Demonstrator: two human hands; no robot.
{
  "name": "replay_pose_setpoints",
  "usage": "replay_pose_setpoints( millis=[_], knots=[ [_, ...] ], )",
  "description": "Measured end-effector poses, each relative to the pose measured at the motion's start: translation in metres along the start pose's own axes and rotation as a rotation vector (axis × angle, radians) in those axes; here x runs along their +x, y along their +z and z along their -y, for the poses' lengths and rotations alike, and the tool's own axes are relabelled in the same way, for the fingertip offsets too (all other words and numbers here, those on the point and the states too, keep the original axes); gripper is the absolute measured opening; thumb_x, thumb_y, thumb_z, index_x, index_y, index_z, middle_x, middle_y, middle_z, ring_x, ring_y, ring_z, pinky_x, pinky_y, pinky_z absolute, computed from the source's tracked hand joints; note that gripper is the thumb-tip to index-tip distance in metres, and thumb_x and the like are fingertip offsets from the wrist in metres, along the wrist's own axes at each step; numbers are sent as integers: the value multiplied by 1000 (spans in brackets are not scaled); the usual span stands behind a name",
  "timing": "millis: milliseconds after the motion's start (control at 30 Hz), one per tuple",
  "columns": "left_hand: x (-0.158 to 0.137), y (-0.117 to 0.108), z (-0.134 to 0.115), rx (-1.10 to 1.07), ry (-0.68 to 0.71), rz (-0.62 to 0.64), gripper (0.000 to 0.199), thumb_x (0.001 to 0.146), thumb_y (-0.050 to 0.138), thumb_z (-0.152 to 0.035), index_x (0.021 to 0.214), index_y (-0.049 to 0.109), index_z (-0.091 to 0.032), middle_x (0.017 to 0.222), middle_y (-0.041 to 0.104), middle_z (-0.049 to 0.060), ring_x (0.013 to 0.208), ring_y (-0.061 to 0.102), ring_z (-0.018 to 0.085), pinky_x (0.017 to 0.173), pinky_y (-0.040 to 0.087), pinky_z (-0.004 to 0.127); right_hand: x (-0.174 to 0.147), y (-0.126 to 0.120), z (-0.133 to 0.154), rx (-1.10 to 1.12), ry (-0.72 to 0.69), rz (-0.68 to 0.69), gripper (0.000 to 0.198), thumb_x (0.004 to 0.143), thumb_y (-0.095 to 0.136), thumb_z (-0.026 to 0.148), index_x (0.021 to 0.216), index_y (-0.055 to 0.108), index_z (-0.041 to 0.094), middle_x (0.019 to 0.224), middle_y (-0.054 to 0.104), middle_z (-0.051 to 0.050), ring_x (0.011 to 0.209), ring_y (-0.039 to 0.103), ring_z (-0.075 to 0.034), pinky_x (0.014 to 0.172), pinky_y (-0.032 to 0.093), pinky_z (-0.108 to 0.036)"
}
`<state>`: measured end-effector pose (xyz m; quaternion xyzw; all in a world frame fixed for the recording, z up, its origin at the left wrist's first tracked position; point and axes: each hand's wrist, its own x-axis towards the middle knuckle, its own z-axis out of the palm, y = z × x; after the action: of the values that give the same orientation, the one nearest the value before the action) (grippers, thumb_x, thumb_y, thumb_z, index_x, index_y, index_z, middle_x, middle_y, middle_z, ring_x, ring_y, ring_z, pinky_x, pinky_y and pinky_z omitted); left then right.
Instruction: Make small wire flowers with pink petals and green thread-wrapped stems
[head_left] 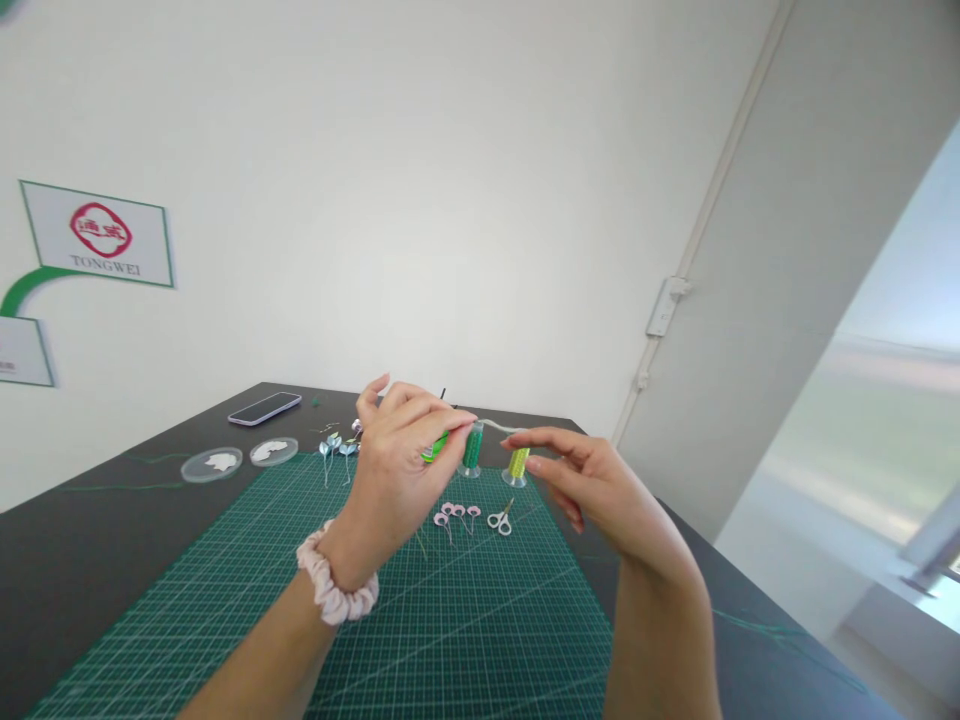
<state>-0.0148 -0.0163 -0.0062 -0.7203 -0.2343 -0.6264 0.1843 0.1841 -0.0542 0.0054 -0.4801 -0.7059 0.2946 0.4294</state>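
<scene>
Head view: black worktop [45, 560] carries a green gridded mat [480, 620]; white wall [480, 220] behind. Pale strand [495, 426] spans between hands, before the far spools [472, 450]. Left grip [397, 450] pinches its left end; right grip [592, 475] slightly parted, contact unclear. Bright-green item [435, 448] half hidden; mat's near edge cut off.
</scene>
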Motion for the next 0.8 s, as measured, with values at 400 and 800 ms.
replay_pose_setpoints(
  millis=[400,800],
  knots=[
    [-1,-7,-13,-193,-100,98,12,85,62,-16,80,67,-25,73,70,-5,74,61,15,93,35,44,-26,15,19,218,-133,-409,33,75,64,26,107,60,19,98,67,-6,40,44,-3,36,39,-22],
    [-21,-43,-37,-265,-142,393,14,87,60,-25,77,69,-26,73,71,-3,73,58,16,88,38,41,-54,8,12,107,1,183,18,79,66,33,72,65,16,49,48,6,41,45,-6,42,34,-20]
  ],
)
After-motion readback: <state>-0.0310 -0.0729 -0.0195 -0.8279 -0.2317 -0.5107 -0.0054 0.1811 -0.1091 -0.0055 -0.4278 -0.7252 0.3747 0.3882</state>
